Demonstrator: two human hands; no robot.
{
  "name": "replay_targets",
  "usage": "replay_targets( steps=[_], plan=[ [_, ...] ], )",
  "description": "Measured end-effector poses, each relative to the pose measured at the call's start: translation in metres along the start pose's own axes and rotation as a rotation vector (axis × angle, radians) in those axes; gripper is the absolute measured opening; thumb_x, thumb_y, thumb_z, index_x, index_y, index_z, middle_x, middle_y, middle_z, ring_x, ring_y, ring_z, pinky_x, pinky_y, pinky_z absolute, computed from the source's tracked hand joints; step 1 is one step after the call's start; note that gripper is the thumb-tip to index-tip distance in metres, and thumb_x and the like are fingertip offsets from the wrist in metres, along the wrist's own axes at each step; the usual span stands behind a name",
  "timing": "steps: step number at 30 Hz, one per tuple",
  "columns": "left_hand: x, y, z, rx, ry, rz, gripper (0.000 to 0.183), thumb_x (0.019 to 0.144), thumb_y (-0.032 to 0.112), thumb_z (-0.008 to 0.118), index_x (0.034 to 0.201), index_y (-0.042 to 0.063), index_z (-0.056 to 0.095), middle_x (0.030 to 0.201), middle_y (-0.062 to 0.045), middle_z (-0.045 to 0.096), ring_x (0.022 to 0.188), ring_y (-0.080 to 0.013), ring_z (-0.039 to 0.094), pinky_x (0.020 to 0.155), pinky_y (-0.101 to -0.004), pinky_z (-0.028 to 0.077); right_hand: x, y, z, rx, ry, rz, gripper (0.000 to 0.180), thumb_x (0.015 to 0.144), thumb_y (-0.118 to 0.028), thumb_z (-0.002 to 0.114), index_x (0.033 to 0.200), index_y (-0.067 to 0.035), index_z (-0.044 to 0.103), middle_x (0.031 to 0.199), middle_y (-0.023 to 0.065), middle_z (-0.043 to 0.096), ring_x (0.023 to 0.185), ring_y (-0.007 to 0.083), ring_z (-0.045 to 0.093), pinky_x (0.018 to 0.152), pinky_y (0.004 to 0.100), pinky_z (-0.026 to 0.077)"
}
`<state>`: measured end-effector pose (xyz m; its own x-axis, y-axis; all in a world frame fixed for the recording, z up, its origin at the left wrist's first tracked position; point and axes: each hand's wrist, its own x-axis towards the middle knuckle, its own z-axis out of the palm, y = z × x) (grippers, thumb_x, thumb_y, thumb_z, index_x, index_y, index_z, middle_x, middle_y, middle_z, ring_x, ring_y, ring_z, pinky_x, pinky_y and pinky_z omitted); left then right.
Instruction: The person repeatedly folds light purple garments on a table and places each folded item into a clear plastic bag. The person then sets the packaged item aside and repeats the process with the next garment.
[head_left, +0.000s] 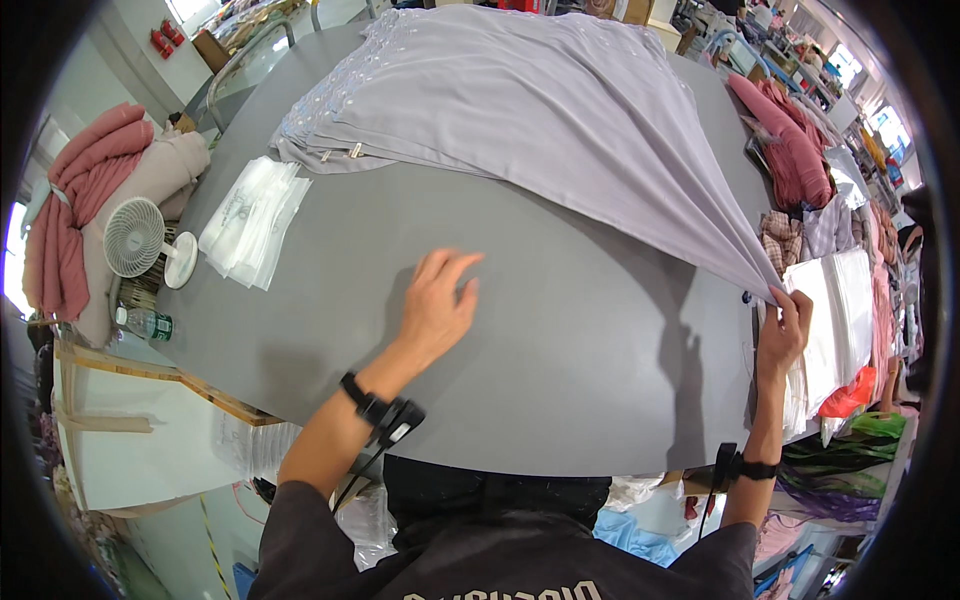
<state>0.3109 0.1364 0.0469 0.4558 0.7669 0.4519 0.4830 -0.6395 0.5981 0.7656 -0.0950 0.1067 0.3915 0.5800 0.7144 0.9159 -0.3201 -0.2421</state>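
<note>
A light grey-lavender fabric piece with a patterned, lace-like border lies across the far half of the grey table. My right hand pinches one corner of it and holds it drawn out to the right, so folds run from that corner back across the cloth. Over the middle of the table my left hand is slightly blurred, its fingers apart and nothing in them. More layers show under the cloth's left edge, where small metallic clips or tags sit.
Clear plastic bags lie at the table's left, near a white fan and a plastic bottle. Rolled pink fabric and a white stack line the right edge. Wooden-edged boards stand at lower left.
</note>
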Motion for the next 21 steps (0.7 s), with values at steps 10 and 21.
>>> replay_targets(
  steps=[10,21],
  plan=[
    [0.125,0.047,0.081,0.238,-0.137,0.250,0.060,0.081,0.005,0.073,0.140,0.015,0.063,0.121,-0.017,0.068,0.110,-0.0360,0.064,0.091,-0.0469,0.052,-0.021,-0.029,-0.098,0.695,0.326,0.374,0.018,0.109,-0.009,0.054,0.125,-0.002,0.059,0.090,0.0082,0.066,0.071,0.0122,0.062,0.068,0.0274,0.052],
    [0.162,0.132,-0.005,-0.573,-0.399,-0.166,0.055,0.087,-0.005,0.041,0.133,0.006,0.070,0.081,0.001,0.070,0.060,-0.0095,0.058,0.060,-0.0306,0.051,-0.139,-0.146,0.061,0.743,-0.273,0.500,0.028,0.095,0.005,0.048,0.099,0.001,0.075,0.083,0.0122,0.067,0.087,0.0227,0.064,0.081,0.0326,0.052]
  ],
)
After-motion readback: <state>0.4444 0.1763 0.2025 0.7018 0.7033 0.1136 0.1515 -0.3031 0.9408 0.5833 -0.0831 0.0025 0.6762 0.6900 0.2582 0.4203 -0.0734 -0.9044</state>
